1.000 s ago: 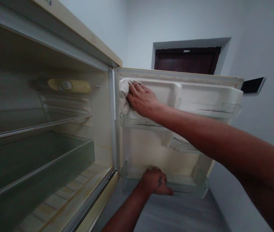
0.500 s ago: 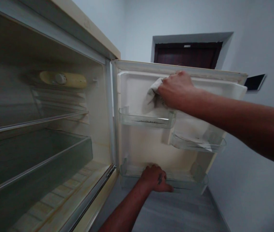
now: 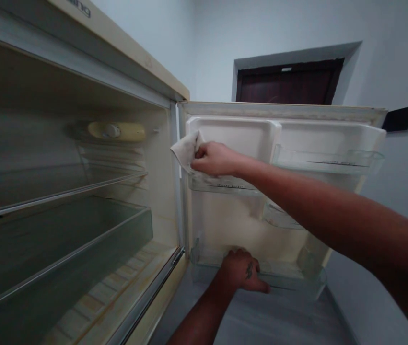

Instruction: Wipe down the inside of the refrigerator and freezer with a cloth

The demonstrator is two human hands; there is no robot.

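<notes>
My right hand [image 3: 215,159] is shut on a crumpled white cloth [image 3: 186,151], which sticks out past my fingers toward the hinge side of the open fridge door [image 3: 283,111]. The hand is just above the rim of a clear plastic door shelf [image 3: 221,186]. My left hand [image 3: 241,271] grips the rim of the clear lower door bin [image 3: 290,280]. A second clear shelf [image 3: 281,215] sits partly hidden behind my right forearm. The cream door liner has yellowish stains.
To the left, the fridge interior holds glass shelves [image 3: 60,254] and a yellowish lamp housing [image 3: 116,130]. Beyond the door are a grey wall, a dark brown door [image 3: 290,81] and a black flat panel [image 3: 401,118]. A grey floor [image 3: 261,321] lies below.
My right hand has moved left and down across the door liner, carrying the cloth toward the hinge side. My left hand stays on the lower bin. The view has shifted slightly.
</notes>
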